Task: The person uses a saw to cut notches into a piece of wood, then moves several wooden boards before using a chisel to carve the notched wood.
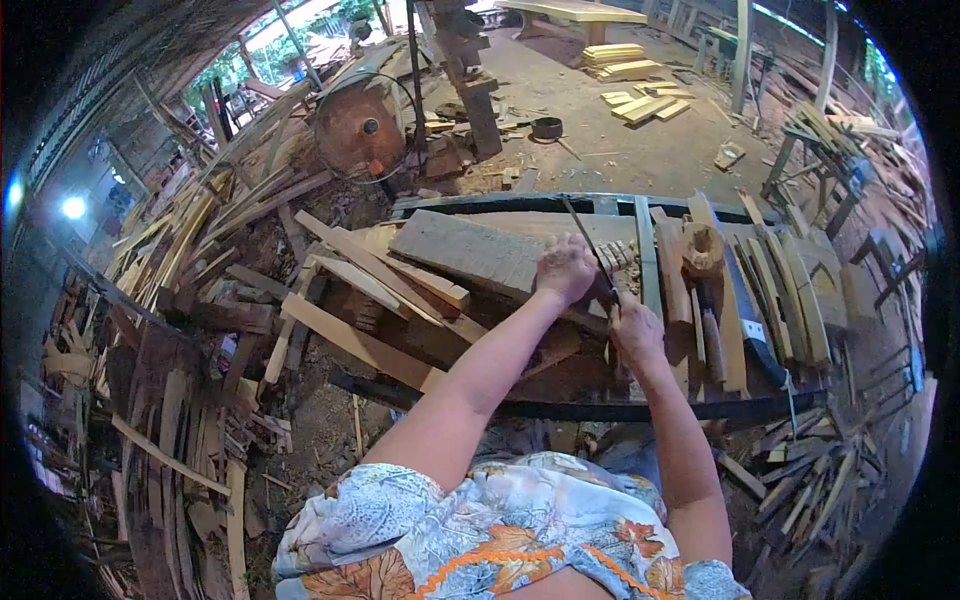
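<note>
My left hand [567, 268] is on the right end of a thick grey wooden plank [470, 250], fingers curled over it. My right hand [637, 328] is closed round the near end of a long, narrow dark blade [588, 232]. The blade points away from me, close beside my left hand; its handle is hidden in my fist. Just right of the blade lie small pale wood pieces [618, 254] and chips. Farther right on the workbench [450, 405] are a metal strip [648, 255], a hollowed wooden piece [703, 250] and a black-handled cutting tool [765, 355].
Loose wooden strips [350, 335] overlap on the bench's left side. Scrap wood heaps [180, 440] flank me on the left, with more sticks [820, 490] at the lower right. Beyond stand a large round orange-brown disc [362, 130] and stacked yellow boards [615, 58].
</note>
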